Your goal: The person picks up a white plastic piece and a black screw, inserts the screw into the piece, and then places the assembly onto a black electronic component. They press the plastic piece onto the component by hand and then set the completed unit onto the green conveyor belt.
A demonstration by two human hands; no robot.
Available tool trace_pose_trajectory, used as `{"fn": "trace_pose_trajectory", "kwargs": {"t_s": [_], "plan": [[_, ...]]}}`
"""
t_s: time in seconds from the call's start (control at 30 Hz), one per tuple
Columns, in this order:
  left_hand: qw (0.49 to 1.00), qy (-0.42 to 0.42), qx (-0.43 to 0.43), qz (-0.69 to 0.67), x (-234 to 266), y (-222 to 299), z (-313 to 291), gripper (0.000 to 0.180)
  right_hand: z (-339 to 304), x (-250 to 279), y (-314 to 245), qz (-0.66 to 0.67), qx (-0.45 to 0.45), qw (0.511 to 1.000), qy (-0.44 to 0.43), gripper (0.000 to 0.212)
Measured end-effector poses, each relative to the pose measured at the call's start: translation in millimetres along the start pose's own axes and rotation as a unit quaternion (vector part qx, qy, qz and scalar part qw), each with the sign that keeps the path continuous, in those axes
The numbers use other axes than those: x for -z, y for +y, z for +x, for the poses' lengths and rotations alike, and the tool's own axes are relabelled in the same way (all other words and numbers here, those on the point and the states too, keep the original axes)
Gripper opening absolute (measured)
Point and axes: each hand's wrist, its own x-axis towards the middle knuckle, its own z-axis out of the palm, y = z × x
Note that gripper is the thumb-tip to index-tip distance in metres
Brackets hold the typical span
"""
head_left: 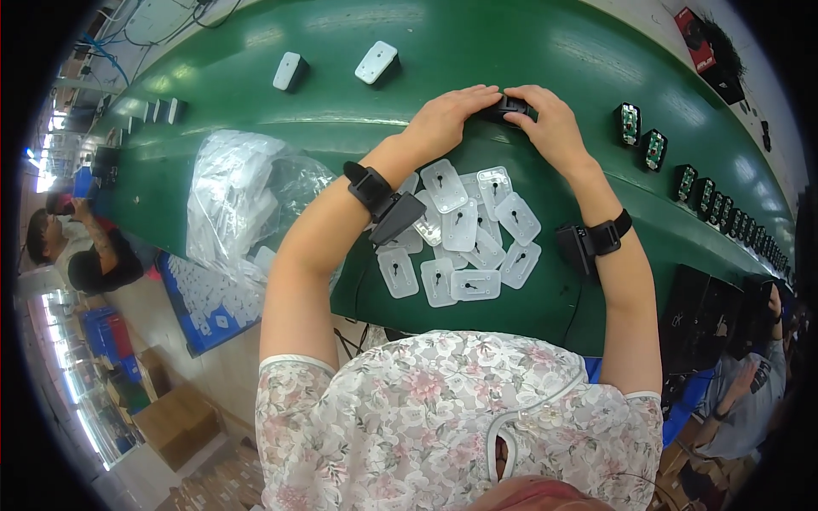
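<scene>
My left hand [447, 119] and my right hand [552, 128] meet over a small black plastic case [509, 108] on the green table. The left fingers, held together, press against the case's left side. The right thumb and fingers curve around its right side. Most of the case is hidden by my hands, so its inside cannot be made out. Below them, between my forearms, lies a loose pile of translucent white plastic covers [460, 223], each with a dark mark in the middle. Black devices are strapped to my left wrist [394, 213] and right wrist [588, 243].
Left of the pile sits a clear plastic bag [234, 200] of white parts. Two black cases with white tops [377, 62] stand at the far side. Open black cases with green circuit boards [654, 150] line the right. A blue tray [200, 328] and other people flank the table.
</scene>
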Motion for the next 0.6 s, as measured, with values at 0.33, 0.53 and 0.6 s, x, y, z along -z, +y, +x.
{"fn": "trace_pose_trajectory", "kwargs": {"t_s": [0.33,0.53,0.6], "plan": [[0.993,-0.067,-0.027,0.092,1.2,-11.2,-5.2,0.060,-6.4,-12.2,-11.6,-0.092,0.014,0.995,-0.018,0.028],[0.988,-0.035,-0.077,0.131,0.4,10.8,-2.4,0.042,-3.2,-0.9,-1.3,-0.060,0.002,0.998,0.004,0.033],[0.982,-0.043,-0.067,0.170,-6.4,15.6,8.0,0.039,13.4,10.3,3.4,0.067,-0.102,0.987,-0.108,0.036]]}}
